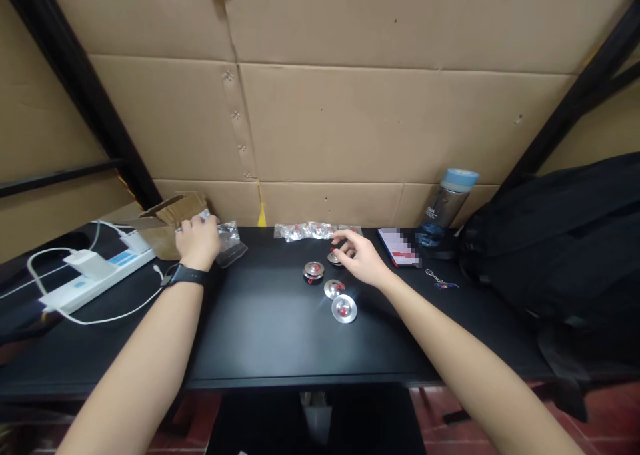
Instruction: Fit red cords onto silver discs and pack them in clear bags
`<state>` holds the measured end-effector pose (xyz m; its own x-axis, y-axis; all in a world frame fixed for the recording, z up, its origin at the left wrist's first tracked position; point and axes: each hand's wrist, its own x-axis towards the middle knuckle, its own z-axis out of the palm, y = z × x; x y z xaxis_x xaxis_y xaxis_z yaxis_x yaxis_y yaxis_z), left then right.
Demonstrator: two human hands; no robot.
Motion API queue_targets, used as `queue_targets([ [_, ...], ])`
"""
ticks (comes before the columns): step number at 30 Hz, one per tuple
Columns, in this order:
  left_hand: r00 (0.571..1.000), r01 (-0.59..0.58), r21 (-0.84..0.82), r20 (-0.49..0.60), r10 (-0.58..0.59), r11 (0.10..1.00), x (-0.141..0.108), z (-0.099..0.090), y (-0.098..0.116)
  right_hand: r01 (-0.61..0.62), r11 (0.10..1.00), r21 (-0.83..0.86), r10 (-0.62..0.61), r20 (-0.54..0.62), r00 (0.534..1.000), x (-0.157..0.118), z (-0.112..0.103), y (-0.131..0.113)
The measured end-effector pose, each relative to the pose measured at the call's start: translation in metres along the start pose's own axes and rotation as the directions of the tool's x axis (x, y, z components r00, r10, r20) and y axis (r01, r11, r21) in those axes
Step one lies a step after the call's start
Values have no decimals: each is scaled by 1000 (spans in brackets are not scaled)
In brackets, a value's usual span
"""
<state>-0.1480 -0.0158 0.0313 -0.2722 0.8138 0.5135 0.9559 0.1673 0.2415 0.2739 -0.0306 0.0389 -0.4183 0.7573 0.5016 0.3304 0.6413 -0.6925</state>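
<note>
My right hand (pixel 361 258) reaches over the table, thumb and forefinger apart beside a small metal finger cymbal (pixel 333 259) with a red loop, which the thumb partly hides. Nearer to me, two more finger cymbals lie edge to edge, a tilted one (pixel 332 289) and a flat one (pixel 345 309). To their left sits a stacked pair of cymbals (pixel 314 269). My left hand (pixel 199 242), with a dark watch at the wrist, is curled over a clear plastic bag (pixel 231 245) in front of an open cardboard box (pixel 173 212). Its fingertips are partly hidden.
Several cymbals in clear packets (pixel 307 231) lie along the cardboard wall. A phone (pixel 399 247), a bottle with a blue lid (pixel 447 205), a small keyring (pixel 440 280) and a black backpack (pixel 560 242) are on the right. A power strip (pixel 95 278) with white cables lies left.
</note>
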Motion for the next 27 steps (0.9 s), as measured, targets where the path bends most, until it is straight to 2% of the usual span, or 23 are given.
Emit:
queue_targets([
  [2, 994, -47, 92, -99, 56, 995, -8, -4, 29, 24, 999, -22, -24, -1, 1000, 0, 0, 0],
  [4, 968, -240, 82, -50, 244, 967, -17, -1, 61, 47, 998, -40, -47, 1, 999, 1, 1, 0],
  [5, 937, -348, 46, -3, 349, 936, -21, 3, 77, 54, 997, -47, -54, 2, 999, 1, 1, 0],
  [7, 843, -530, -25, 88, 530, 848, -28, 16, 104, 60, 997, -57, -60, 4, 998, 1, 1, 0],
  [8, 802, -583, -47, 128, 584, 811, -30, 24, 113, 62, 996, -60, -62, 5, 998, 1, 1, -1],
  [10, 764, -614, -80, 189, 617, 785, -32, 39, 123, 68, 996, -63, -68, 11, 998, 1, 1, -1],
  [12, 756, -599, -117, 242, 608, 792, -30, 50, 123, 75, 995, -66, -74, 22, 997, 1, 1, -1],
  [15, 755, -578, -152, 273, 596, 802, -27, 55, 119, 86, 994, -72, -83, 42, 996, 0, 2, 0],
  [20, 801, -554, -108, 200, 564, 825, -30, 49, 123, 97, 991, -88, -91, 62, 994, 0, 2, 1],
  [24, 799, -561, -121, 178, 574, 819, -32, 42, 126, 90, 992, -88, -84, 68, 994, 0, 0, 1],
  [27, 830, -523, -145, 137, 541, 840, -33, 37, 124, 90, 991, -97, -84, 66, 994, 1, -1, 1],
])
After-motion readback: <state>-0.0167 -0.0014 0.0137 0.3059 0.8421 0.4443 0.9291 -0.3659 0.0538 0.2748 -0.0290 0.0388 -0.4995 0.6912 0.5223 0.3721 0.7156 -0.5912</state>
